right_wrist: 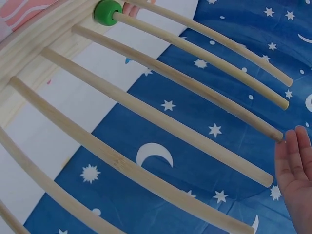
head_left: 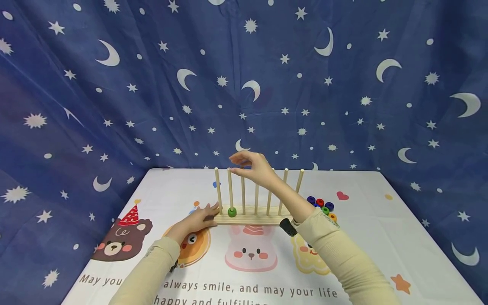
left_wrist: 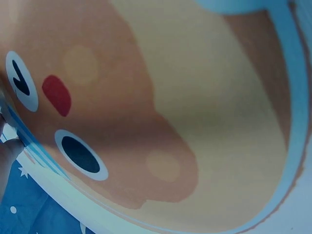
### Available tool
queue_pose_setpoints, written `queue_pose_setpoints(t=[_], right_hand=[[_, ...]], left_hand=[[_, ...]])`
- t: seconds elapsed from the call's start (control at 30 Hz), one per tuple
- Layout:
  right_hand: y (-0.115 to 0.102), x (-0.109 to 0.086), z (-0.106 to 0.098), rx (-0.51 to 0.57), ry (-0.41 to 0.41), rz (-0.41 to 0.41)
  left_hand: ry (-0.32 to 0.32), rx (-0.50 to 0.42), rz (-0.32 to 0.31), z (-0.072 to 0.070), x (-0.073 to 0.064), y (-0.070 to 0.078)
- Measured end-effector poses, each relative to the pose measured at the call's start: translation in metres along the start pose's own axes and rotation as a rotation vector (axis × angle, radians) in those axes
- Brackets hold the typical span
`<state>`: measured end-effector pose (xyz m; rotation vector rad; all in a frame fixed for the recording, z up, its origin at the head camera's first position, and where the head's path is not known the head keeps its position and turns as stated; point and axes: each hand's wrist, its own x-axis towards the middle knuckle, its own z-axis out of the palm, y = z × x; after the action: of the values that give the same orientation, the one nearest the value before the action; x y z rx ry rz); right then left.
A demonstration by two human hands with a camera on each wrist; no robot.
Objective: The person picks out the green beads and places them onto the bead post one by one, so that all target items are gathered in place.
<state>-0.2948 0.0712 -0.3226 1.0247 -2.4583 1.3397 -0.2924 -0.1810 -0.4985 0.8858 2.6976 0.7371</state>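
Note:
A wooden stand [head_left: 248, 220] with several upright pegs is on the table. A green bead [head_left: 232, 212] sits at the foot of the second peg from the left, also seen as a green bead [right_wrist: 107, 12] in the right wrist view. My left hand [head_left: 196, 220] rests at the stand's left end, fingers spread against it; only its fingertips [left_wrist: 9, 146] show at the left wrist view's edge. Raised to the peg tops, my right hand [head_left: 253, 167] holds nothing. Its fingers [right_wrist: 295, 151] are loosely extended, right by the tip of the third peg [right_wrist: 195, 92].
To the right of the stand lies a cluster of loose beads [head_left: 325, 209] in blue, red, green and orange, partly behind the right forearm. A printed white cloth [head_left: 366, 237] covers the table. A dark blue curtain [head_left: 244, 84] with stars and moons hangs behind.

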Motion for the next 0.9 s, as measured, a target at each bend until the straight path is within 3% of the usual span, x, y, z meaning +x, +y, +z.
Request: queue_pose_setpoints(t=[0.6,0.9], right_hand=[[-0.007,-0.033,-0.009,-0.041,0.008,-0.070],[0.002,-0.056,-0.015,-0.044,0.022,-0.050]], left_hand=[[0.003,0.008,0.002,-0.002,-0.001,0.002],[0.000,0.024,0.018,-0.003,-0.002,0.004]])
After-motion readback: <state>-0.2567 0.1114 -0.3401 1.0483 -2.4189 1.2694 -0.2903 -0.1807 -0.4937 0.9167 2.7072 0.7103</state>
